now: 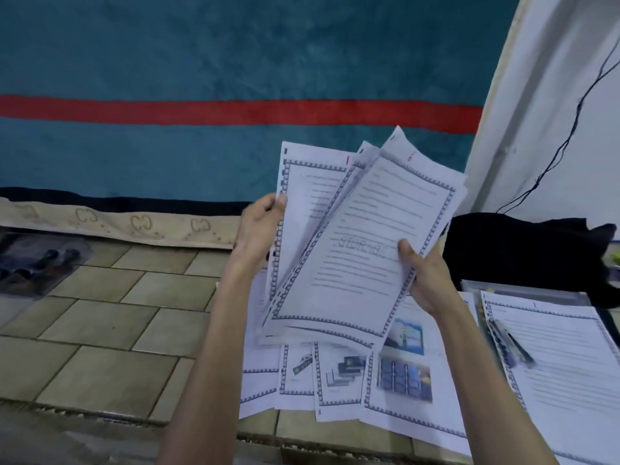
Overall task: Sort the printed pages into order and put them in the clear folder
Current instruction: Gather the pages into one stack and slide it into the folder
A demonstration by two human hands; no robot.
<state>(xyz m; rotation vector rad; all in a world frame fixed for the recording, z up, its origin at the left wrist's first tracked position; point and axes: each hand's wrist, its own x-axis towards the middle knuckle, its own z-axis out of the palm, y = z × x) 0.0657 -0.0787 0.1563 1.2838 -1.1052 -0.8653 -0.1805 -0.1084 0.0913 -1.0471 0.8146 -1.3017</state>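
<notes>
I hold a fanned bundle of printed pages (355, 243) with blue patterned borders up in front of me. My left hand (260, 226) grips the bundle's left edge, thumb on the front. My right hand (424, 278) grips its lower right side, thumb on the top sheet. Red handwritten numbers mark the top corners. Several more pages (379, 374), some with pictures, lie spread on the floor below the bundle. Another page (563, 364) lies at the right, numbered at its top, over the clear folder (523, 292), whose edge shows behind it.
A pen (511, 344) rests on the right-hand page. A black cloth (523, 246) lies beyond the folder, with a thin cable on the white wall. A teal carpet with a red stripe (235, 110) lies ahead. A clear packet of dark items (37, 260) lies at the left on the tiles.
</notes>
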